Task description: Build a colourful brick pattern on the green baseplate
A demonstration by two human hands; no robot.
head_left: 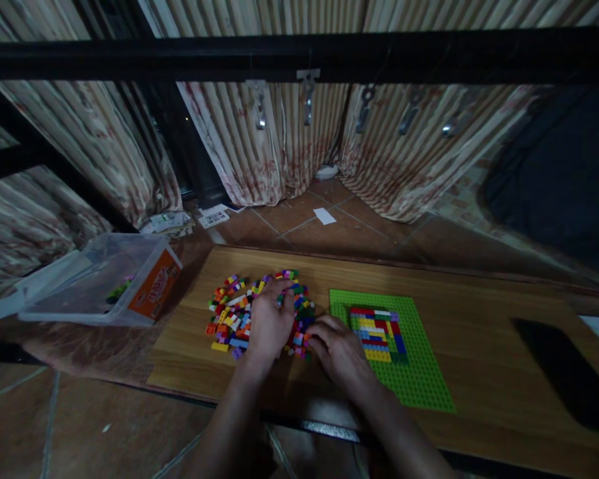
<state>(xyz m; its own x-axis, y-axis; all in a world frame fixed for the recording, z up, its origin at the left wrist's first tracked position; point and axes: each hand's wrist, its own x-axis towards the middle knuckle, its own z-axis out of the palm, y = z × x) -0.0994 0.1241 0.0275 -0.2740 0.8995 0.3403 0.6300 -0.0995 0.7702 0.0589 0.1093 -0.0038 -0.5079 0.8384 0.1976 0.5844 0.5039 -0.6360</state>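
Observation:
A heap of small multicoloured toy building bricks (pixel 228 313) is spread on the left part of a wooden table. Over its middle lies my left hand (pixel 271 318), palm down, with bricks visible in the gap between thumb and fingers. My right hand (pixel 340 347) is at the heap's right edge, thumb and fingers drawn together; whatever is between the tips is too small to make out. Just beyond that hand lies a green studded baseplate (pixel 424 372). On it sits a flat, roughly rectangular block of joined red, yellow, blue and white bricks (pixel 379 336).
A clear plastic box (pixel 94 279) with an orange label stands left of the wooden table (pixel 484 346). A dark flat object (pixel 569 372) lies at the table's right. Above the far side runs a black metal bar (pixel 279 58) with hanging clips, before striped curtains.

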